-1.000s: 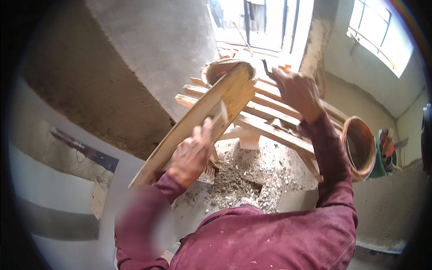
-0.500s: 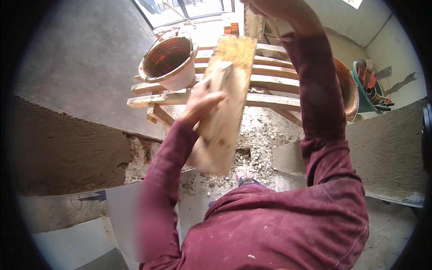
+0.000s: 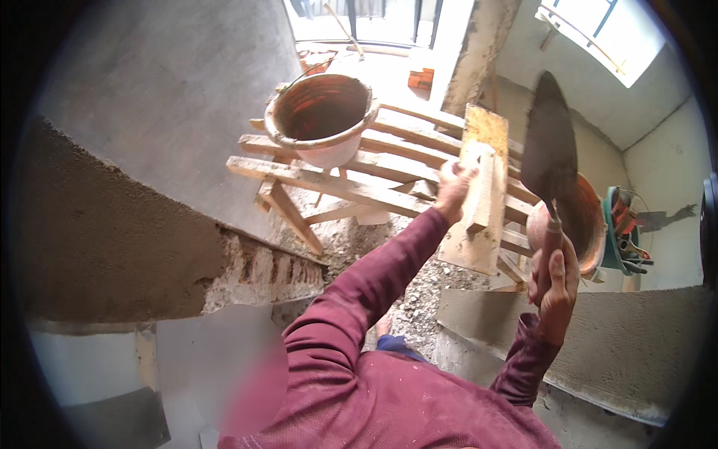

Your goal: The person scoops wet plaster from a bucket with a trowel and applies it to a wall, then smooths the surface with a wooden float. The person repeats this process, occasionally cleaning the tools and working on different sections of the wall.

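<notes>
My left hand [image 3: 451, 193], reaching forward, is closed at the raised wooden handle block of a long wooden float [image 3: 471, 245]. The float's flat board lies across the view of the slatted bench; whether it rests on the slats I cannot tell. Its far end is yellowish and rough. To the right, my right hand [image 3: 557, 288] grips a pointed trowel [image 3: 550, 142] by its brown handle. The dark blade stands up, tip away from me, and partly covers an orange-lined bucket [image 3: 589, 224] behind it.
A slatted wooden bench [image 3: 329, 185] carries a mortar-stained bucket [image 3: 321, 146] on its left. A green tub of tools [image 3: 618, 243] stands at far right. Low plastered walls [image 3: 127, 232] flank me on both sides. Rubble [image 3: 419, 314] covers the floor ahead; orange bricks [image 3: 421, 78] lie beyond.
The float has moved forward and right with my left hand, toward the bench's right part. My right hand has come down and back, bringing the trowel into view. The view has shifted.
</notes>
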Demonstrator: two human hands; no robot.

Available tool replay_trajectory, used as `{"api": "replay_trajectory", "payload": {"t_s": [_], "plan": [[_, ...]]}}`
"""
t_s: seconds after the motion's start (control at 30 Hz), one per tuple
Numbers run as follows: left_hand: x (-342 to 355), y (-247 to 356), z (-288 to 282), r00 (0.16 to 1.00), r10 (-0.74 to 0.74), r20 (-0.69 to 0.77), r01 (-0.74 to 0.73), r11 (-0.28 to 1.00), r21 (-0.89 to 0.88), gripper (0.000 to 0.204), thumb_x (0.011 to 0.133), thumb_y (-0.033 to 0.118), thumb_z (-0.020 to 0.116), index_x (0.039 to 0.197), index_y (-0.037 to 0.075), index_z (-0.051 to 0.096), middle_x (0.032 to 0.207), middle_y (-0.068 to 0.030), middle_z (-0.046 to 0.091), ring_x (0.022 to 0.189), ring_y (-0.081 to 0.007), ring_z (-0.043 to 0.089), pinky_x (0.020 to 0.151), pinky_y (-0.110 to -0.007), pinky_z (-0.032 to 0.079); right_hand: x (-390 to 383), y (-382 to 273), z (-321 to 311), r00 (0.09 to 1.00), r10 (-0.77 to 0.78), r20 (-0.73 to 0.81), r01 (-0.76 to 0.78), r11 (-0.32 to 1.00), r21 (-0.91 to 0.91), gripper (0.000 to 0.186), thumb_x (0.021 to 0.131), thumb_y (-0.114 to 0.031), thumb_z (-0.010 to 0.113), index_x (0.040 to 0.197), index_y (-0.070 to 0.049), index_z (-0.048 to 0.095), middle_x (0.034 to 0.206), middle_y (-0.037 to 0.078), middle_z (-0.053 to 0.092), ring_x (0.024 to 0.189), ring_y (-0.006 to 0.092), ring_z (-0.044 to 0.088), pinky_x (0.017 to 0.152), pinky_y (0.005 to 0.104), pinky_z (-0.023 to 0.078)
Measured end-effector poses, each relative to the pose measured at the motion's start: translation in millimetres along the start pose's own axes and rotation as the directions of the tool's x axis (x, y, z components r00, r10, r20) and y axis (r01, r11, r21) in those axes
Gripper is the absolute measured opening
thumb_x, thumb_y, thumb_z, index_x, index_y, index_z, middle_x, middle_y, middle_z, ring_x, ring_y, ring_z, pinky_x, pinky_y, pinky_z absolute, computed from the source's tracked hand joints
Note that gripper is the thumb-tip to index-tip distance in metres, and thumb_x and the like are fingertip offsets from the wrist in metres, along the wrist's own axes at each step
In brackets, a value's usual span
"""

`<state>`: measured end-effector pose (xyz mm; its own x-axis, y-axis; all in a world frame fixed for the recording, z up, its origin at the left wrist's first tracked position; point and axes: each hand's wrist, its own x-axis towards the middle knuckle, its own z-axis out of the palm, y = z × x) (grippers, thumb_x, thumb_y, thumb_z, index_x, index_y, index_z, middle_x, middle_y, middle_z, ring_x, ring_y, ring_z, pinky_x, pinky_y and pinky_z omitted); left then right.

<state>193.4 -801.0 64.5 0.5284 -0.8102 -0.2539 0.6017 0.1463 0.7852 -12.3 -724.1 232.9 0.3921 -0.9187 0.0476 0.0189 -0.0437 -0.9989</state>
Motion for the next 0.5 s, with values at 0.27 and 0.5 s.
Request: {"api": "replay_trajectory", "payload": {"t_s": [0.27, 0.5], "plan": [[28.6, 145.4, -117.5, 0.516, 0.111, -0.849, -0.654, 0.691, -0.308, 0.065, 0.079, 0.043, 0.073, 0.119, -0.003, 0.050, 0.111, -0.0157, 0.060, 0.100, -0.0253, 0.058, 0.092, -0.038, 0.045, -26.8, 56.1, 11.5, 0.975, 0.111, 0.191, -0.116, 0.993, 0.011, 0.047, 0.093, -0.028, 0.057, 0.131, -0.004, 0.042, 0.068, -0.002, 0.046, 0.045, 0.0037, 0.040, 0.037, 0.0164, 0.031], [-8.3, 156.0, -126.9, 0.543, 0.120, -0.831, -0.646, 0.692, -0.323, 0.020, 0.074, 0.000, 0.059, 0.093, 0.001, 0.057, 0.089, -0.0091, 0.062, 0.075, -0.0224, 0.063, 0.064, -0.036, 0.054, -54.8, 54.1, 23.8, 0.944, 0.116, 0.310, -0.101, 0.993, -0.065, 0.057, 0.085, -0.023, 0.068, 0.131, -0.001, 0.043, 0.073, -0.001, 0.052, 0.048, 0.0029, 0.042, 0.040, 0.0176, 0.033]]}}
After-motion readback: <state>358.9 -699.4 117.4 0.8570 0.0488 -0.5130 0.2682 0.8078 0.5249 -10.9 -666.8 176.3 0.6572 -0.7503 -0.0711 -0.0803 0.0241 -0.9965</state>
